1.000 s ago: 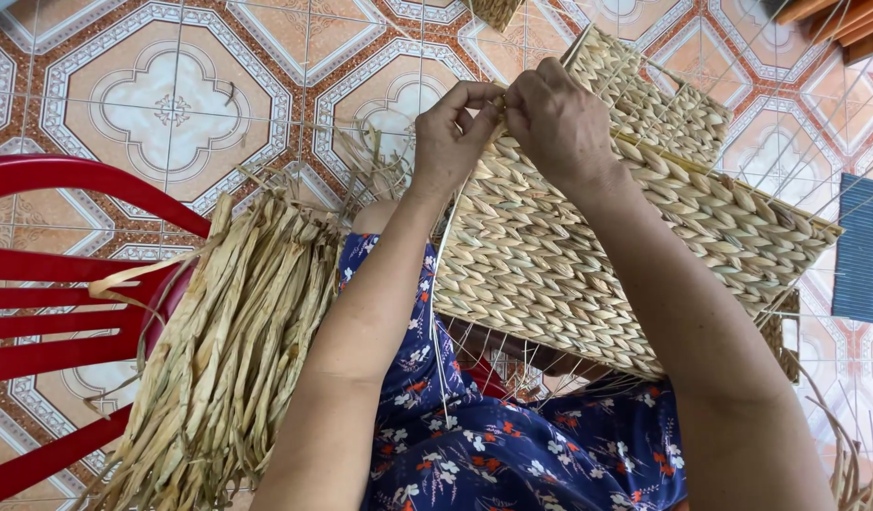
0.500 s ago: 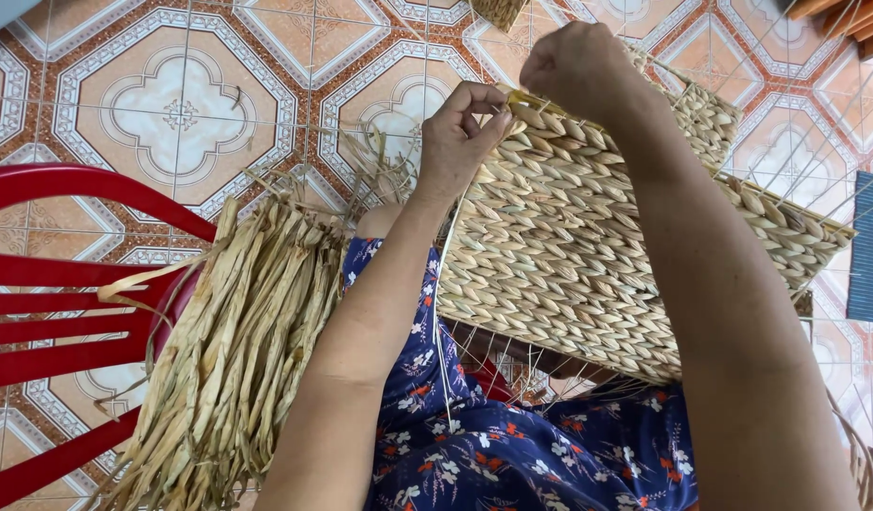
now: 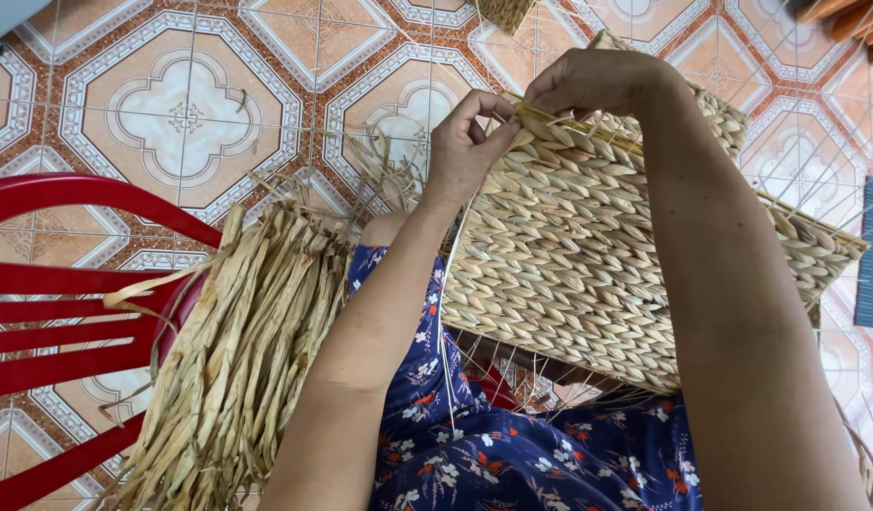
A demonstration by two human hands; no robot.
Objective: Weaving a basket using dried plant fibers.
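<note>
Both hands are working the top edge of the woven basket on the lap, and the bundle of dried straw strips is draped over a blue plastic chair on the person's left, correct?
Not quite: the chair is red, not blue, as the head view shows. The rest holds: left hand and right hand work the top edge of the woven basket, and the straw bundle drapes over that chair.

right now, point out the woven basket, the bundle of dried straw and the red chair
woven basket [image 3: 588,274]: head view, middle of its plaited side wall
bundle of dried straw [image 3: 242,360]: head view, middle of the hanging strands
red chair [image 3: 86,193]: head view, on its curved top rail
</note>
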